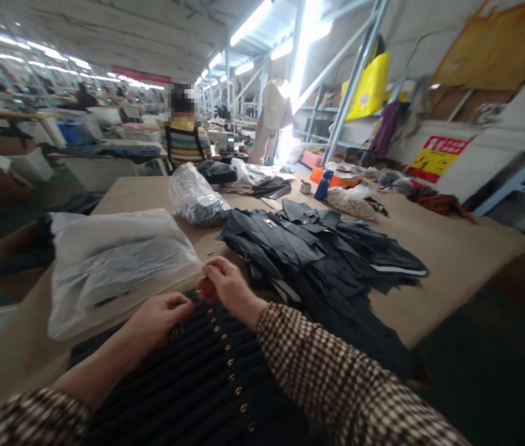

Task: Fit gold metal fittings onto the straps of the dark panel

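Observation:
A black ribbed fabric [188,378] lies before me, with a line of small gold-coloured rings [231,377] running down it. Over its far edge, my right hand [229,288] is closed, thumb and fingertips pinched together; what they hold is too small to tell. My left hand [164,316] rests low over the fabric just to the left, fingers curled in and closed. A few thin gold-coloured bits [177,331] show beneath its fingers, and whether it grips them is hidden.
A translucent white bag [118,260] lies to the left. Overlapping dark fabric pieces [318,248] spread to the right on the brown table [452,248]. Behind stand a clear plastic bag [197,195], a blue object [323,185] and an orange box [341,179]. A person [186,139] sits farther back.

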Action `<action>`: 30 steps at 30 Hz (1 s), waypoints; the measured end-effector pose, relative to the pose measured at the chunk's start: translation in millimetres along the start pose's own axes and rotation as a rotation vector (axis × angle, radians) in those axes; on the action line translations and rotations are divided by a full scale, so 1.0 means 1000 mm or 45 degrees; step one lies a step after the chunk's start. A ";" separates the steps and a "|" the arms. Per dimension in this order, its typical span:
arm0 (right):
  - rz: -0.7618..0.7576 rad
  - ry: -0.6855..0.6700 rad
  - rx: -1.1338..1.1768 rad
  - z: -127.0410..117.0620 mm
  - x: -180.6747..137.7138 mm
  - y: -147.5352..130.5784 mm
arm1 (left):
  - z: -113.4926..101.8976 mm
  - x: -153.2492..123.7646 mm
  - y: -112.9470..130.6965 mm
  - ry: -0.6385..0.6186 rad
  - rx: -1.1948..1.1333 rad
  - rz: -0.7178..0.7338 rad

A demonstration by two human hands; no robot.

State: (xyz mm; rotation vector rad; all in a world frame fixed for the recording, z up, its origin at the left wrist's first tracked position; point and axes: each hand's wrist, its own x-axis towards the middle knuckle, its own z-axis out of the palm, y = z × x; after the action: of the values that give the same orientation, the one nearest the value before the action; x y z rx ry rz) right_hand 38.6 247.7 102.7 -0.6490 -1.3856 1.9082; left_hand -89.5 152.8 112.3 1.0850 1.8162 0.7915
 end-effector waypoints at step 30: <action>0.005 -0.405 -1.681 -0.029 0.041 0.010 | -0.007 0.050 0.007 0.068 0.393 0.009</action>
State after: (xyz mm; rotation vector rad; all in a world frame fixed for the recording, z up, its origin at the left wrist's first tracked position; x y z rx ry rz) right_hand 31.3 295.3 84.3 -0.9080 -2.8056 0.8706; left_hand -105.7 199.9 103.5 1.2751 2.0269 0.5590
